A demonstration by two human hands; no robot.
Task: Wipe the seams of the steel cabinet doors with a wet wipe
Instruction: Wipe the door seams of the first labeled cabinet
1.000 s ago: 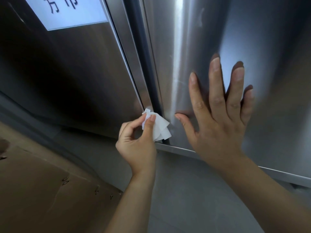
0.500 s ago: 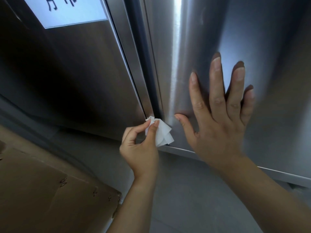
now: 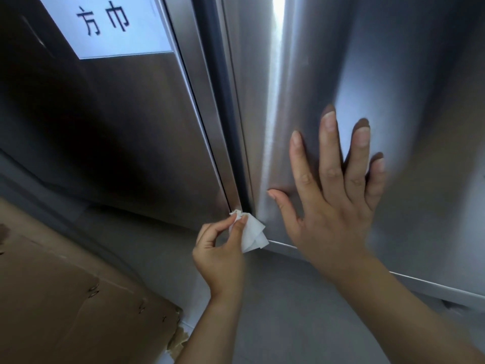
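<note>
White wet wipe (image 3: 253, 233) sat pinched in the left grip (image 3: 220, 254), its tip touching the seam (image 3: 226, 114) bottom just above; the right grip (image 3: 333, 219), fingers straight, pressed flat on the steel door (image 3: 433, 101) beside it.

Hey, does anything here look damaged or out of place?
Only the cardboard on the floor at lower left: its corner edge is torn and ragged. The door seam looks intact.

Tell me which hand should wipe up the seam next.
Left, likely. The left hand pinches the wipe at the bottom of the seam; the right hand lies flat on the right door, holding nothing.
</note>
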